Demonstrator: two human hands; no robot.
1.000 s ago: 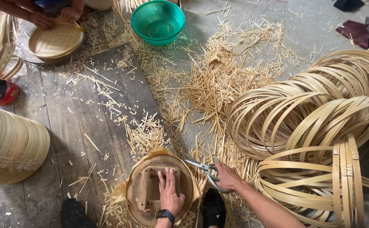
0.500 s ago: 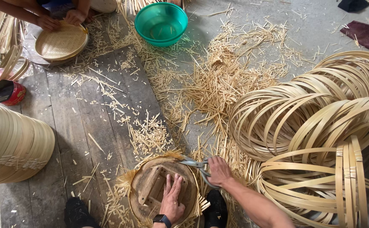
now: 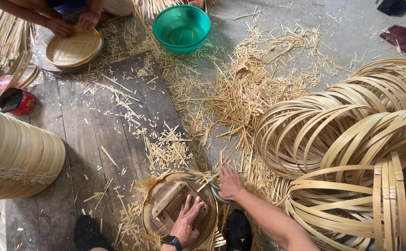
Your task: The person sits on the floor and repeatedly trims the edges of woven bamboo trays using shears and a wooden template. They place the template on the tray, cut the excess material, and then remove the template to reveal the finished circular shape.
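Two hands: I see both low in the head view, working one round basket [image 3: 153, 218] on the plank floor [image 3: 91, 139].
Left hand [image 3: 186, 226]: pressed flat, fingers spread, on a round wooden form [image 3: 177, 211] lying inside the basket; its grip is apart, closed on nothing.
Right hand [image 3: 231, 183]: its grip is clamped on shears [image 3: 212, 186] at the basket's far rim, among frayed strip ends.
Slip risk: if the flat hand eases off, I judge the form could turn and the cut wander into the weave.
Finger risk: left fingertips lie near the blades (uncomfortably so).
Clutter: loose offcuts [image 3: 166, 151] and stacked hoops [image 3: 352, 139] just beside could snag the right forearm.
Nearby: another person's hands [image 3: 75, 23] hold a woven tray [image 3: 73, 48], well apart.
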